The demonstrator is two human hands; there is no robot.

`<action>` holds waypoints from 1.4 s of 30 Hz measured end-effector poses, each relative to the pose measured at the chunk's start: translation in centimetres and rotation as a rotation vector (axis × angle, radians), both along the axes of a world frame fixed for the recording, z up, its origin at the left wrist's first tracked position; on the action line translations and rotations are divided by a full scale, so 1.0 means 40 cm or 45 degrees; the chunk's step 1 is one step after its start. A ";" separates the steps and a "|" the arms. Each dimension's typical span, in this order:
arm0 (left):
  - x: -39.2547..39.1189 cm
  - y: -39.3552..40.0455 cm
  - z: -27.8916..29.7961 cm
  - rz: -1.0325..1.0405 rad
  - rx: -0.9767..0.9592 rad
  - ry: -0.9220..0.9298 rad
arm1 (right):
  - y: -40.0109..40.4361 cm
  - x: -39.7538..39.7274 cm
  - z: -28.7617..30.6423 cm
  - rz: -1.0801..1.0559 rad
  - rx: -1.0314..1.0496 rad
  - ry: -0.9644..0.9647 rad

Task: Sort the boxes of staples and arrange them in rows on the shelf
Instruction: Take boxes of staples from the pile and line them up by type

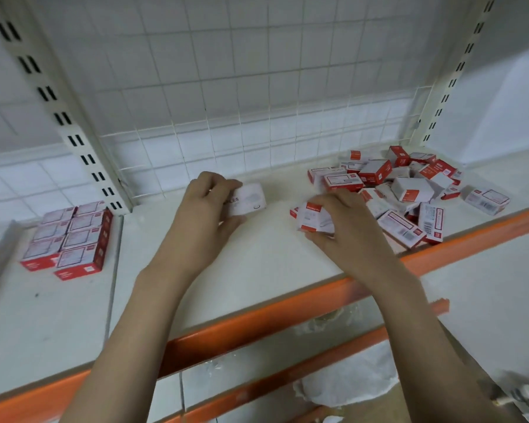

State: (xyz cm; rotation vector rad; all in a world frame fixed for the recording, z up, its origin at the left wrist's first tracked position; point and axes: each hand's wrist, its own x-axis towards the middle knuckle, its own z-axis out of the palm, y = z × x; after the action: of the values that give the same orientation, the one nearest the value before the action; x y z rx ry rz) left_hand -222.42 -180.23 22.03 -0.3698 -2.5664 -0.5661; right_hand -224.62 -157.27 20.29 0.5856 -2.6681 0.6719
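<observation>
A person's two hands work over a white shelf [257, 270] with an orange front edge, midway through sorting small red-and-white boxes of staples. The left hand [209, 206] has its grip closed around a single white box [247, 199], thumb below and fingers over the top, holding it near the back of the shelf, roughly at the middle of its length. The right hand [336, 221] grips another box [310, 216], red-banded, fingers curled over it, just off the near side of the loose pile.

That unsorted pile [409, 190] fills the shelf's right end, from the back corner by the slotted upright to the orange front edge, boxes lying at all angles, some tipped on end, several overlapping. It appears to hold well over a dozen boxes.

On the neighbouring shelf section to the left, past the upright, a tidy block of boxes [71, 236] sits in two straight rows reaching from the back wall toward the front, faces up and edges touching. A blurred object shows at the far left edge of the frame; what it is cannot be told.

By the look of it, the job is about a third done: one neat block is laid, two boxes are in hand, and the larger share waits in the heap. The middle of this shelf, between the hands and the front edge, carries no finished row yet.
</observation>
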 end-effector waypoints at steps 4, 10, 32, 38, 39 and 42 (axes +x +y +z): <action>0.098 -0.090 -0.003 0.037 0.075 0.015 | -0.119 0.028 0.014 0.125 -0.019 0.011; 0.202 -0.225 -0.029 0.094 0.169 -0.040 | -0.301 0.089 0.010 0.295 0.008 -0.017; 0.398 -0.549 -0.081 0.128 0.201 -0.101 | -0.571 0.277 -0.020 0.422 -0.089 -0.353; 0.424 -0.540 -0.088 0.145 0.198 -0.076 | -0.553 0.284 0.001 0.458 -0.177 -0.379; 0.426 -0.538 -0.089 0.150 0.194 -0.071 | -0.550 0.284 0.002 0.462 -0.181 -0.378; 0.433 -0.529 -0.088 0.166 0.172 -0.061 | -0.535 0.282 -0.003 0.457 -0.174 -0.378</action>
State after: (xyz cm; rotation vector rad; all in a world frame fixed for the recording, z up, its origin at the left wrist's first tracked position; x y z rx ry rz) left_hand -205.10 -201.40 18.49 -0.1428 -2.5578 -0.7028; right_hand -213.35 -178.68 20.17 1.0099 -2.7762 1.1087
